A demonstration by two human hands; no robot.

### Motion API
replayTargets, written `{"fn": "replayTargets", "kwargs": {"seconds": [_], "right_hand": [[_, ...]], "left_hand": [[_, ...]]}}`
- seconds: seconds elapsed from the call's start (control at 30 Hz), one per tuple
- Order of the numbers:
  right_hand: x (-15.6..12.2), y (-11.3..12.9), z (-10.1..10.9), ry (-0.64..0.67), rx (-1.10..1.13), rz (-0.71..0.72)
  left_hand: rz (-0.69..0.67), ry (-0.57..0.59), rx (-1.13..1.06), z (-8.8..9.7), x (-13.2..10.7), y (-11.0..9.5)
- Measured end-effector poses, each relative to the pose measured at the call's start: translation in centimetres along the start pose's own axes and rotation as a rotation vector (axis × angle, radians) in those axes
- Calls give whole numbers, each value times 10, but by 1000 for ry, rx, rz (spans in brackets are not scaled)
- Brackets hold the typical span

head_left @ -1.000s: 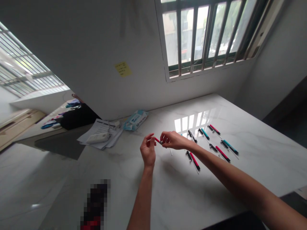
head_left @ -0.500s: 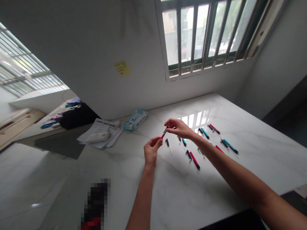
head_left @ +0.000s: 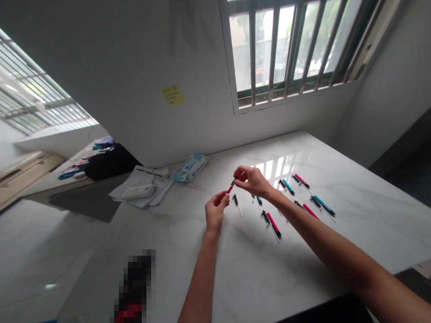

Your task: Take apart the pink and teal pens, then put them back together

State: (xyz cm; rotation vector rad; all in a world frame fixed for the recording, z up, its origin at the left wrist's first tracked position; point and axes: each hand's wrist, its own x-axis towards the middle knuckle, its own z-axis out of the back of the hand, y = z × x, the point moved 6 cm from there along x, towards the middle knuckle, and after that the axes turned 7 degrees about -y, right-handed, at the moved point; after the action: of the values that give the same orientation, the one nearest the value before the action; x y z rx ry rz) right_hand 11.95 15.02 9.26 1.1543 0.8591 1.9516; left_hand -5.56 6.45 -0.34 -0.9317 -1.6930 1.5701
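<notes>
Pinching the red pen (head_left: 230, 188) from both ends is what I see on my feed. The left hand (head_left: 216, 211) has thumb and forefinger closed on its lower, red end, and the right hand (head_left: 252, 180) has its fingertips closed on the upper, dark end. The pen slants up toward the right hand and hangs clear of the desk (head_left: 235, 278), over its middle, nearer the far edge than the near one. Just beyond the hands, a thin refill (head_left: 236, 202) with a black tip lies on the marble. To the right, toward the far right corner, more pens lie in loose rows: a black-and-red pen (head_left: 272, 223) beside the right forearm, a teal pen (head_left: 288, 186), a red-barrelled pen (head_left: 301, 181) and a second teal pen (head_left: 323, 205). Along the far edge by the wall sit a packet of wipes (head_left: 191, 167) and a stack of papers (head_left: 143, 186). At the near left edge stands a blurred dark thing (head_left: 134, 287) that I cannot make out.
</notes>
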Motion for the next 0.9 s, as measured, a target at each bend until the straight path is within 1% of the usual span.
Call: {"fn": "replayTargets", "kwargs": {"seconds": [0.1,0.2,0.27,0.37,0.43,0.5,0.67,0.73,0.83,0.9], "right_hand": [[-3,2,-4,28,-181,107],[-6,-1,-10,81,-325,139],[-8,-7,-15,154,-443,138],[-13,-21,-26,316,-575,108],[-17,-29,-31,399,-623,95],[-20,-36,-35,456,-643,90],[-24,-43,-38,576,-626,70],[-22,-44,-36,572,-610,57],[-18,-43,-34,494,-601,49],[-17,-43,-35,469,-606,62]], "left_hand": [[-40,-10,106,6,4,0],[-68,-21,174,11,8,0],[-104,-23,253,13,9,-1],[-164,-3,462,13,7,-3],[-195,22,601,11,4,-5],[-230,53,694,7,-1,-7],[-310,154,789,-4,-11,-13],[-311,194,796,-7,-13,-14],[-310,232,804,-9,-15,-14],[-321,241,804,-9,-15,-14]]}}
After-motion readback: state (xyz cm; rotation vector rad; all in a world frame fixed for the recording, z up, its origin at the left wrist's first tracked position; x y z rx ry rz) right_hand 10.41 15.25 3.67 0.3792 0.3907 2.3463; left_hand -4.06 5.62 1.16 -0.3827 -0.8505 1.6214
